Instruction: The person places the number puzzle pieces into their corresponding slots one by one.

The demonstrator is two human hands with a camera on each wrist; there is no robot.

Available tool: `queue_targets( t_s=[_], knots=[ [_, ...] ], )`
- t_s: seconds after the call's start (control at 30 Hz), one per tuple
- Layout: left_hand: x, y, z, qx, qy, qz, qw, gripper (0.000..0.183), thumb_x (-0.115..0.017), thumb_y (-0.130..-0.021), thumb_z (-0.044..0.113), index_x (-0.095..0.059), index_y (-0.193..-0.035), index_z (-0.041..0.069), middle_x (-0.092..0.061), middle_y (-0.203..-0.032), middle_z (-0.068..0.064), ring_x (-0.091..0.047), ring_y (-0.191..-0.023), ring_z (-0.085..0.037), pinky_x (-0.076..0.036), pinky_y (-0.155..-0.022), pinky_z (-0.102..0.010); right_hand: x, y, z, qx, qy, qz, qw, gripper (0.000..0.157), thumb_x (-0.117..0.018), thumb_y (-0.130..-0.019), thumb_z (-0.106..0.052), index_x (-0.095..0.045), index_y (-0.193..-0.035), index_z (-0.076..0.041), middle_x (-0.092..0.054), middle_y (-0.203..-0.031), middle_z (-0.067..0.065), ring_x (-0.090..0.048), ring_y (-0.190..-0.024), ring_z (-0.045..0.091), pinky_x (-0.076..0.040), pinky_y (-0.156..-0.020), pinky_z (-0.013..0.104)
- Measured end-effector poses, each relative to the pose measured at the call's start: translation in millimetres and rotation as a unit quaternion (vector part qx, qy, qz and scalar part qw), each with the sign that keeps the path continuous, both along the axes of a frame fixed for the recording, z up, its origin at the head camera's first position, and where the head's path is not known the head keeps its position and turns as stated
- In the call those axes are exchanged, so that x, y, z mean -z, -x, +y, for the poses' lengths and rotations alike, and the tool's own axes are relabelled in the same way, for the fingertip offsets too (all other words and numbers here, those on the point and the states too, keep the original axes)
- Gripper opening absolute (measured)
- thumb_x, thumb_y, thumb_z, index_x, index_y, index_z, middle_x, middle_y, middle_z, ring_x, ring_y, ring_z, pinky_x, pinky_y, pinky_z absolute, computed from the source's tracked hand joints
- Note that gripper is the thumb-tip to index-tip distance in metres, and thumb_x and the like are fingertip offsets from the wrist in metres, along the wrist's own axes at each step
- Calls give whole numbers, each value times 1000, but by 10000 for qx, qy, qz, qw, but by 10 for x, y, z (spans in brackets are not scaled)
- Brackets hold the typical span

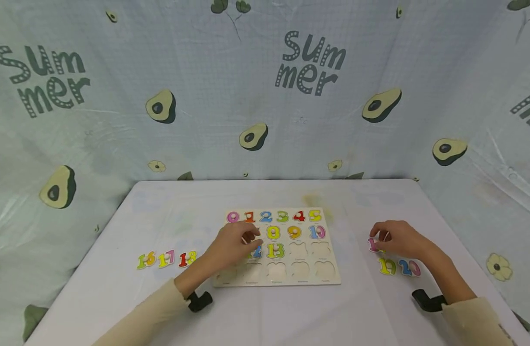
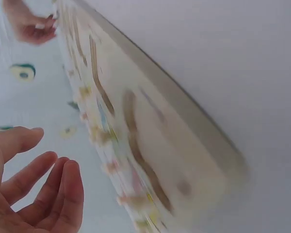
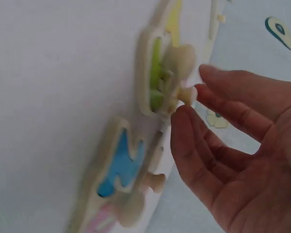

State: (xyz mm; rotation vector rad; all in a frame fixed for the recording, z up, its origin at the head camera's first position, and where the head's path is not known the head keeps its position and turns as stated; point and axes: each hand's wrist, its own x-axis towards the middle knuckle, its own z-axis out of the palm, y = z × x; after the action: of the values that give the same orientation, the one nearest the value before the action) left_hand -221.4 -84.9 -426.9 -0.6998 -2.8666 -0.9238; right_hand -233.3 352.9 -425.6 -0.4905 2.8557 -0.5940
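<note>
While the left hand (image 1: 235, 244), loosely curved and empty, hovers over the number board (image 1: 309, 259), the right hand (image 1: 397, 239), narrowly parted, apparently empty, hangs at a pink-digit piece (image 1: 372, 245) on the surface (image 1: 299, 319), contact unclear to me; beside lie piece 19 (image 1: 387, 266) and piece 20 (image 1: 409, 268); collecting seems under way, next requiring a pinch.

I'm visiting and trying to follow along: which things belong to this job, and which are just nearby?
Part of the job:
puzzle board
loose pieces at left
loose pieces at right, one partly covered by the right hand

Just nearby:
avocado-print cloth
white table
black wrist devices
</note>
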Motion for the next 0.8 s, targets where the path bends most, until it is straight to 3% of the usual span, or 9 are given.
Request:
queue_targets(
  t_s=[0.13, 0.3, 0.4, 0.53, 0.8],
  knots=[
    [-6, -85, -310, -636, -41, -144, 9979, 22, -76, -81, 24, -72, -98, 12, -66, -82, 5, -58, -70, -5, -48, -66, -23, 80, 1, -12, -26, 60, -95, 9999, 8, -70, -84, -12, -65, -90, -15, -57, -79, -3, -50, -73, 13, -44, -59, 23],
    [46, -211, -594, -1115, 463, -819, 9893, 63, -84, -71, 30, -59, -125, 9, -61, -100, -6, -54, -70, -9, -45, -62, -26, 92, 22, -61, 98, 137, -213, 9996, 7, -67, -84, -7, -64, -86, -12, -57, -77, -2, -50, -73, 14, -46, -59, 22],
    [95, -271, -667, -1131, 533, -1244, 9843, 81, -87, -67, 30, -51, -136, 8, -56, -108, -7, -53, -75, -11, -44, -62, -25, 102, 34, -74, 126, 72, -170, 9997, 7, -67, -84, -7, -64, -85, -12, -58, -76, -3, -50, -73, 14, -46, -59, 22],
    [145, -277, -702, -905, 280, -1476, 9845, 78, -87, -68, 22, -52, -135, 6, -55, -109, -5, -52, -76, -11, -43, -62, -23, 51, 63, -190, 18, 77, 111, 9999, 8, -72, -82, -11, -65, -84, -14, -60, -76, -4, -50, -71, 13, -44, -59, 22],
    [184, -255, -761, -725, 35, -1532, 9855, 77, -86, -69, 18, -52, -136, 2, -54, -110, -5, -52, -76, -11, -43, -60, -21, -54, 129, -994, -683, 676, 265, 9950, 11, -75, -81, -15, -65, -83, -18, -60, -77, -7, -52, -71, 10, -47, -61, 22]
  ],
)
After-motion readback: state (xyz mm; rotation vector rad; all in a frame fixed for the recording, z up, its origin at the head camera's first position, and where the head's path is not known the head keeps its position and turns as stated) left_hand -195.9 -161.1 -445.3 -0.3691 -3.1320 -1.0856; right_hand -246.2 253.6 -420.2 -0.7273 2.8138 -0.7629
